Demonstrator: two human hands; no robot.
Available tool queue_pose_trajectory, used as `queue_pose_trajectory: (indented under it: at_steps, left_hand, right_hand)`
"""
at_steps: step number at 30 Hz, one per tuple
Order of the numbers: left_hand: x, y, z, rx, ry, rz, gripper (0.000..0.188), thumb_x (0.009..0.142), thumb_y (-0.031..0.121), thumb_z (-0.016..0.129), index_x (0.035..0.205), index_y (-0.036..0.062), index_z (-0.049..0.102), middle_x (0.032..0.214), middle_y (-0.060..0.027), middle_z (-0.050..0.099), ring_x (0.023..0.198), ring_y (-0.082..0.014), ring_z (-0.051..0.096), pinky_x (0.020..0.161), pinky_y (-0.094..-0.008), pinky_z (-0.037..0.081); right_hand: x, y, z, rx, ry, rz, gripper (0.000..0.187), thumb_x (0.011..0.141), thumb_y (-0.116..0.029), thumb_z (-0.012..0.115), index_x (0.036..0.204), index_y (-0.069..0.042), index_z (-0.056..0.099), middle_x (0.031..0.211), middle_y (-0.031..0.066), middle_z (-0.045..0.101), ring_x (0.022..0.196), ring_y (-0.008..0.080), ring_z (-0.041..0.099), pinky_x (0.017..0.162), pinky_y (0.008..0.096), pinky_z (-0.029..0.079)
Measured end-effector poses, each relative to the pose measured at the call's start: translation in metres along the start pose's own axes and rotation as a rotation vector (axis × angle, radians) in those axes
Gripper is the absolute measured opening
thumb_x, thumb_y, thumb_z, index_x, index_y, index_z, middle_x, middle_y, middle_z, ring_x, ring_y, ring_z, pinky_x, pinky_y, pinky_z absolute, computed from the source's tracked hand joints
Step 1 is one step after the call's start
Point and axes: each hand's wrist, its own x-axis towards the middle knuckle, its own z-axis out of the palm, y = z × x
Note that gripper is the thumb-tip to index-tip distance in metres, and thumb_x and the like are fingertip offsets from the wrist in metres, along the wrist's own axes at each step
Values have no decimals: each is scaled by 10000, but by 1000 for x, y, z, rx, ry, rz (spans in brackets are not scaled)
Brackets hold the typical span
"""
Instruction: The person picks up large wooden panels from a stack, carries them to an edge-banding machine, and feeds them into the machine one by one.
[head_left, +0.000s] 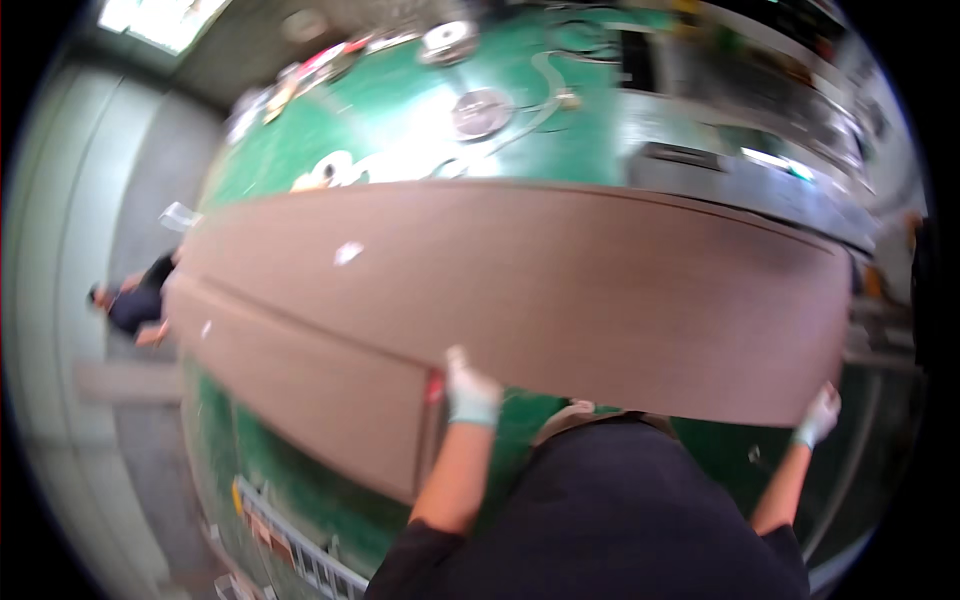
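Observation:
A long brown panel (600, 300) lies across the view in front of me, with a small white patch on its face. My left hand (472, 388), in a white glove with a pale green cuff, is closed on the panel's near edge. At the near right corner, my right hand (822, 414), gloved the same way, grips the panel's edge. A second brown panel (320, 385) lies to the left of my left hand, lower than the first. A red spot (434, 386) shows at its right end. Motion blurs the picture, and the fingers under the panel are hidden.
Another person (138, 302) in dark clothes is at the panels' far left end. A grey metal machine bed (760, 185) borders the panel at the back right. Round metal items, a pale hose (548, 95) and clutter lie on the green floor. A ladder-like rack (310, 550) is at lower left.

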Motion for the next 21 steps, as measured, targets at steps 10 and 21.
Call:
queue_pose_trajectory:
  at_steps: [10, 21]
  left_hand:
    - [-4, 4, -38, -157, -229, 38, 579, 1073, 454, 556, 1473, 39, 500, 1482, -92, 560, 1365, -282, 509, 1177, -461, 404]
    - [-36, 13, -30, -40, -227, -10, 587, 1071, 468, 551, 1505, 84, 456, 1504, -102, 520, 1364, -298, 497, 1178, -494, 402]
  right_hand:
    - [44, 36, 21, 174, -113, 44, 685, 974, -590, 621, 1359, -25, 658, 1295, 193, 711, 1163, 349, 682, 1032, 434, 514]
    - [35, 9, 13, 67, -12, 10, 746, 985, -582, 598, 1433, 14, 577, 1381, 244, 646, 1260, 369, 629, 1072, 431, 490]
